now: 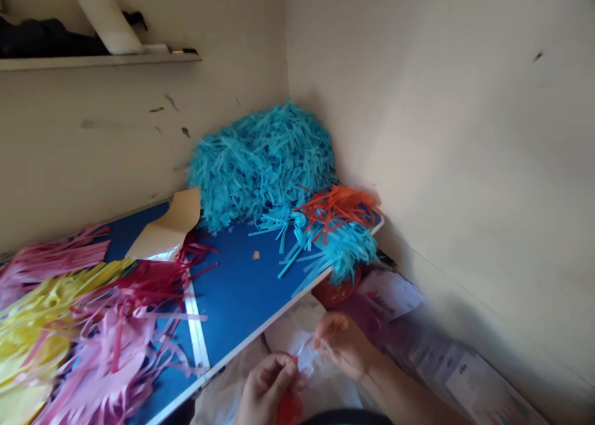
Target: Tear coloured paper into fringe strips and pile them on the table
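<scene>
Low in the head view, my left hand is closed in a pinch, thumb against forefinger. Between its fingertips shows a bit of red paper, which hangs below the hand. To its right, my right hand is slightly blurred, its fingers curled around a thin whitish strip. Pale, see-through material lies between the two hands; what it is exactly I cannot make out. Both hands are over my lap, in front of the blue table.
A big turquoise paper-fringe bundle stands against the corner. Orange fringe lies over loose turquoise strips at the table's right end. Pink fringe, yellow fringe and tan card lie left. Printed packets are below right.
</scene>
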Demonstrator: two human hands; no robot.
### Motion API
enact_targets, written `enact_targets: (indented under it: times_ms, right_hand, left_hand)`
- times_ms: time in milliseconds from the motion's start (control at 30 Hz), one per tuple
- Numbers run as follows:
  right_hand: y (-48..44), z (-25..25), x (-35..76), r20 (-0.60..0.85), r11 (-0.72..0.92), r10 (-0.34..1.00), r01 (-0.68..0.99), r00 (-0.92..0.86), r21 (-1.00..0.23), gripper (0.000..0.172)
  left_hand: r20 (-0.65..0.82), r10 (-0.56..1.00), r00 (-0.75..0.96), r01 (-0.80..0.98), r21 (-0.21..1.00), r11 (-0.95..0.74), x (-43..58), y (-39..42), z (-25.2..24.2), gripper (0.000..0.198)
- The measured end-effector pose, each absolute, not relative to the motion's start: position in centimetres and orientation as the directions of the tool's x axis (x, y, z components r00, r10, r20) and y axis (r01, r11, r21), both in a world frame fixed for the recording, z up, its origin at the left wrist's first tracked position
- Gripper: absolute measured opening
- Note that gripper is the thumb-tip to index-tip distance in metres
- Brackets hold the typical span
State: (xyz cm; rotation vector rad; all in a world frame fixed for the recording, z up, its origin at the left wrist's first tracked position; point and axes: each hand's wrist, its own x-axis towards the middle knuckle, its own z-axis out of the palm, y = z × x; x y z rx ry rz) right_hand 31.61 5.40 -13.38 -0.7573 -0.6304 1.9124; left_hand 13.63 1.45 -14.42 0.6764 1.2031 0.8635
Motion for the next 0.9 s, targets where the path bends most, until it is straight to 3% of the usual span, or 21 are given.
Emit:
enact_targets:
  times_ms: [167,300,367,467,533,667,900]
  right_hand:
    - [6.1,-11.9,31.1,-0.071,-0.116,0.991,-0.468,-0.112,-0.876,0.039]
    - [5.8,-11.2,31.8,-0.104,-0.165,0.984,-0.512,-0.147,-0.843,0.039]
    - [5.2,-11.0,31.9,-0.124,-0.176,0.980,-0.372,-0.158,-0.912,0.031]
    - [4.0,-10.4,30.9,-0.117,-0.125,0.969,-0.025,-0.220,-0.992,0.018]
    - [3.3,-9.9,29.8,-0.118,-0.097,0.955,0.089,-0.271,-0.991,0.018]
    - [2.9,-9.3,28.4,-0.127,-0.074,0.938,0.173,-0.322,-0.982,0.011]
    - [3.2,-9.0,28.4,-0.162,-0.097,0.926,0.200,-0.342,-0.975,0.008]
  left_hand:
    - [-0.496,0.858,0.132,-0.226,0.828,0.513,13.8,1.3,-14.0,0.042]
    - [-0.367,0.930,-0.011,-0.101,0.926,0.364,12.4,1.4,-13.1,0.038]
    - [-0.310,0.947,-0.084,-0.036,0.951,0.308,11.5,1.5,-12.7,0.036]
    - [-0.463,0.880,-0.100,-0.208,0.875,0.437,11.1,1.3,-12.6,0.038]
    - [-0.562,0.825,-0.058,-0.419,0.764,0.491,11.5,1.2,-12.5,0.036]
    - [-0.591,0.806,-0.005,-0.640,0.621,0.452,12.8,1.0,-11.9,0.031]
    - [-0.573,0.819,-0.020,-0.620,0.650,0.440,12.9,1.0,-11.8,0.032]
